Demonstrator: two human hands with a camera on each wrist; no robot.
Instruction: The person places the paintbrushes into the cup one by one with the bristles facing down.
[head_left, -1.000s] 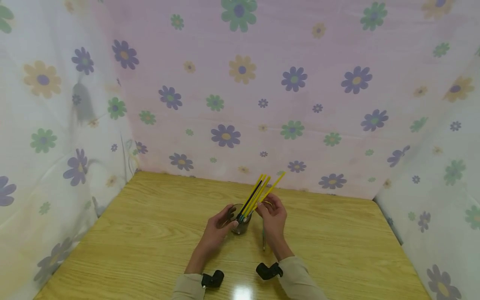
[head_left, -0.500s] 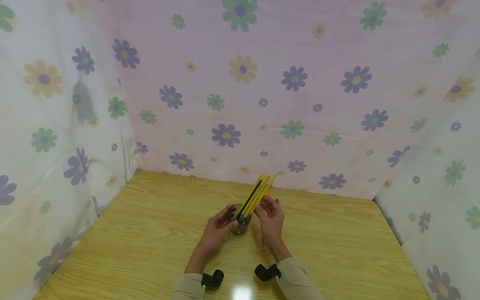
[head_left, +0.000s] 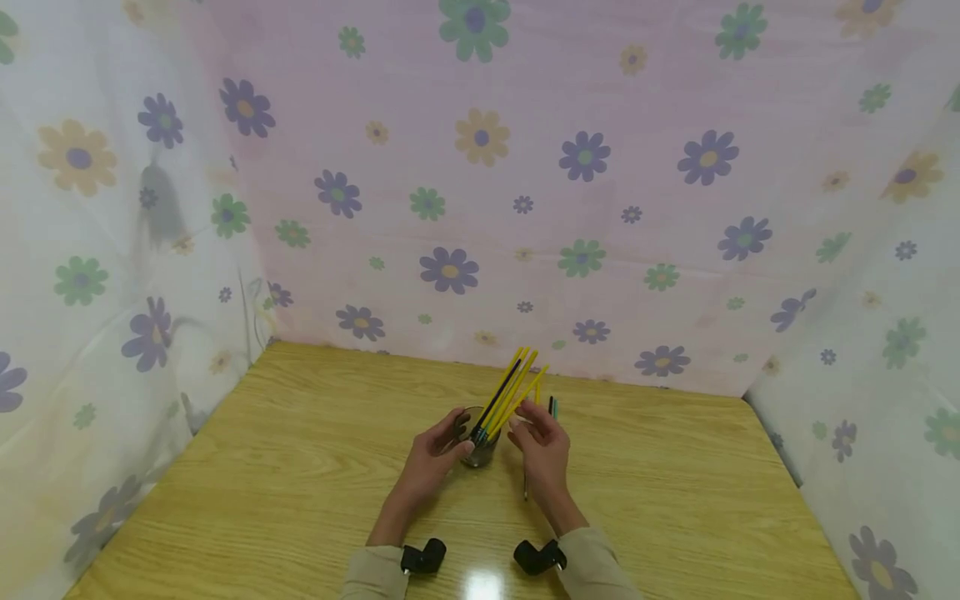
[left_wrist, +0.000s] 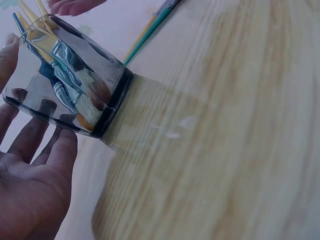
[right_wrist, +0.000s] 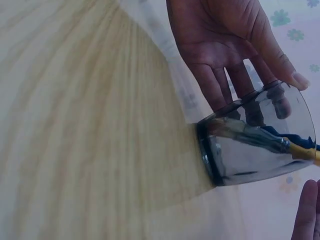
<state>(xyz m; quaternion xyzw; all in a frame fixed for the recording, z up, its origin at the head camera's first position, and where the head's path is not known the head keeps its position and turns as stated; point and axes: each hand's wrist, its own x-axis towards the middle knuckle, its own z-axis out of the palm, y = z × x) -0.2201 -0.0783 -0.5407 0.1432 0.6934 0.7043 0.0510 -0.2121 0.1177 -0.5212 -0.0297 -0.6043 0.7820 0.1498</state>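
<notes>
My left hand (head_left: 433, 454) grips a clear, dark-tinted glass (left_wrist: 115, 100) from its left side, thumb near the rim and fingers wrapped round the wall. Several paintbrushes (head_left: 507, 392) with yellow or dark handles stand in it bristles down, leaning to the right; their bristles (left_wrist: 90, 107) show through the glass in the left wrist view. Just right of the rim is my right hand (head_left: 544, 450), fingers loosely bent beside the rightmost yellow handle, with nothing visibly held. Only its fingertips (right_wrist: 306, 212) show in the right wrist view, apart from the glass.
Loose brushes (left_wrist: 150, 32) with teal and yellow handles lie on the wood-grain table (head_left: 300, 467), partly hidden behind my right hand in the head view. Flowered cloth (head_left: 480, 208) closes off the back and both sides. A black wrist camera (head_left: 424, 557) sits on the left sleeve.
The rightmost yellow brush has dropped lower into the glass, and my right hand has let go of it and shifted slightly down. My left hand keeps its hold on the glass.
</notes>
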